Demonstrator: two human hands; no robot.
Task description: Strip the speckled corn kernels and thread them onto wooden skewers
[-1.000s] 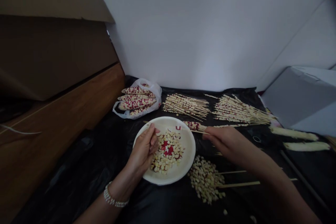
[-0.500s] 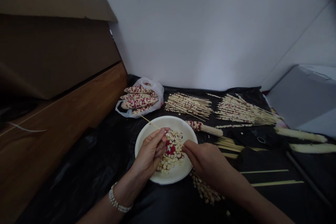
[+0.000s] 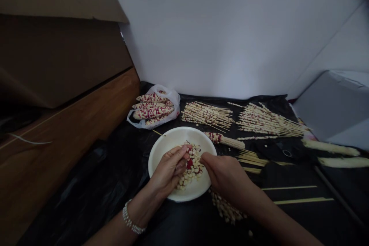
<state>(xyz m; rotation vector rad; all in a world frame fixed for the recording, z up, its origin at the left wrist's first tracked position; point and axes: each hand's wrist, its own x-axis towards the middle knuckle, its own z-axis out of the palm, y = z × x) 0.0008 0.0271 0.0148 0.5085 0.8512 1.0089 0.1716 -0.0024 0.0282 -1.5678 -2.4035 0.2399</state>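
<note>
A white bowl [image 3: 155, 157] holds loose pale and dark red corn kernels [image 3: 184, 180]. Over it, my left hand [image 3: 170, 165] is closed in a pinch on a thin bamboo skewer [image 3: 158, 133], whose far end pokes out past the bowl's upper left rim. Pale bits, apparently kernels, show at the left fingertips. My right hand [image 3: 219, 169] is closed at the bowl's right side, pinching the skewer's near end, which its fingers mostly hide. Just behind the bowl lies a partly stripped corn cob [image 3: 225, 140].
Speckled cobs [image 3: 152, 113] fill a plastic bag [image 3: 173, 98] at the back left. Two piles of kernel-strung skewers [image 3: 206, 115] [image 3: 262, 121] lie behind. Bare skewers [image 3: 253, 158] and stripped cobs [image 3: 331, 148] are at right. More kernels [image 3: 225, 207] lie under my right forearm.
My left hand has slid slightly right along the skewer, nearer my right hand. Less of the skewer stands out clearly at the upper left. My right hand has hardly moved.
</note>
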